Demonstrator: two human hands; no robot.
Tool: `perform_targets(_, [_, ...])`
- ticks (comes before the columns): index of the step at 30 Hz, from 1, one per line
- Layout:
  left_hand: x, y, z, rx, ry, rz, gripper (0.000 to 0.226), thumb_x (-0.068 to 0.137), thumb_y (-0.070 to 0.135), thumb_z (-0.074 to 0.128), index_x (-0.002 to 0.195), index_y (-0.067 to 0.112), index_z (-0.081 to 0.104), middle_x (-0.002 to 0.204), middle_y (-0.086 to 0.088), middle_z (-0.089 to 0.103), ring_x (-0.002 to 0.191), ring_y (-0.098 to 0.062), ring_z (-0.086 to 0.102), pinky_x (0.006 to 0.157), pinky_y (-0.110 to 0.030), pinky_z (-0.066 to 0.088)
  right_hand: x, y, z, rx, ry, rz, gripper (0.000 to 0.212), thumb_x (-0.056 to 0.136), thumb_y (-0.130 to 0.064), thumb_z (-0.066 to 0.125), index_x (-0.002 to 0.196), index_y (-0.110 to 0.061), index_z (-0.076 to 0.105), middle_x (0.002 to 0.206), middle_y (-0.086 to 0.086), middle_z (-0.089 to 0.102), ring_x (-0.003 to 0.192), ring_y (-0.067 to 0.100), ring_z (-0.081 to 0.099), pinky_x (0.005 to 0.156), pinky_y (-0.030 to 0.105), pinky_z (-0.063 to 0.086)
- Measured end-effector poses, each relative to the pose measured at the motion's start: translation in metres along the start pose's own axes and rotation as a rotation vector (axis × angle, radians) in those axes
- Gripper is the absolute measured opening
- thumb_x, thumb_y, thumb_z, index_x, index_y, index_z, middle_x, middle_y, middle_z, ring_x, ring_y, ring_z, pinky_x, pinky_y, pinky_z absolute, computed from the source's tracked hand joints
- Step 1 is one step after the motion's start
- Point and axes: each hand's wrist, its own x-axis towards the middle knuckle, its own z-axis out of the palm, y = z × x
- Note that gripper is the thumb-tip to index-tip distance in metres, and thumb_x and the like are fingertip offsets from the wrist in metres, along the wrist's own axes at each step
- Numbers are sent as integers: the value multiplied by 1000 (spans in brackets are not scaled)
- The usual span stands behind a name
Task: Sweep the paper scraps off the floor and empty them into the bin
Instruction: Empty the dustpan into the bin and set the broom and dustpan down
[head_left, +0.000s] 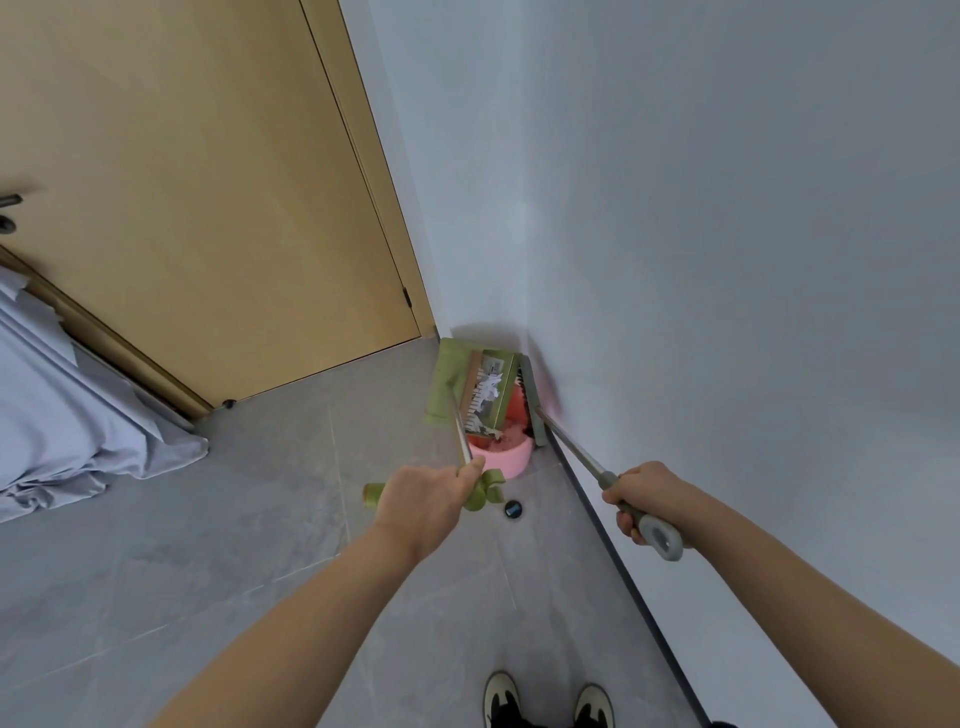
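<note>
L hand (423, 506) wraps the green dustpan (467, 387) handle; R hand (641, 496) curls round the grey broom (582, 454) handle. Pan is tipped over the pink bin (511, 460) in the wall corner. Tilt pan steeper, w/ lip inside the rim, brush out stragglers. White paper scraps (488, 387) sit in the pan; bin holds pale scraps too.
</note>
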Motion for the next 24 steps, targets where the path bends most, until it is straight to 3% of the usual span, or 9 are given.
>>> perform_targets(5, [-6, 2, 1, 15, -32, 32, 61, 42, 4, 91, 101, 15, 78, 45, 3, 52, 27, -17, 41, 37, -17, 17, -2, -3, 1, 16, -4, 5, 12, 90, 2, 52, 101, 2, 53, 70, 14, 50, 44, 16, 48, 41, 21, 43])
perform_targets(9, [-4, 5, 17, 73, -182, 176, 39, 55, 14, 91, 88, 17, 70, 47, 3, 52, 29, -16, 43, 36, -18, 20, -1, -5, 2, 26, -9, 20, 17, 90, 2, 51, 107, 5, 53, 71, 14, 50, 44, 16, 48, 40, 21, 42])
perform_targets(12, [2, 16, 16, 106, -315, 250, 20, 88, 11, 66, 104, 13, 54, 75, -3, 63, 54, -20, 58, 45, -29, 34, 0, -6, 5, 57, -16, 34, 17, 91, 1, 49, 107, 4, 51, 72, 14, 49, 44, 14, 48, 40, 20, 42])
perform_targets(14, [10, 22, 16, 107, -348, 258, 16, 97, 8, 52, 113, 9, 49, 88, -6, 64, 64, -24, 58, 53, -33, 41, 2, -7, 6, 72, -22, 44, 15, 92, 1, 49, 107, 3, 51, 73, 13, 49, 44, 14, 48, 40, 21, 42])
perform_targets(24, [18, 23, 19, 55, -360, 215, 18, 100, 15, 50, 118, 11, 50, 88, -5, 64, 62, -20, 53, 57, -30, 48, 2, -7, 6, 71, -26, 43, 24, 91, 1, 50, 114, 6, 51, 71, 13, 49, 43, 13, 48, 41, 20, 42])
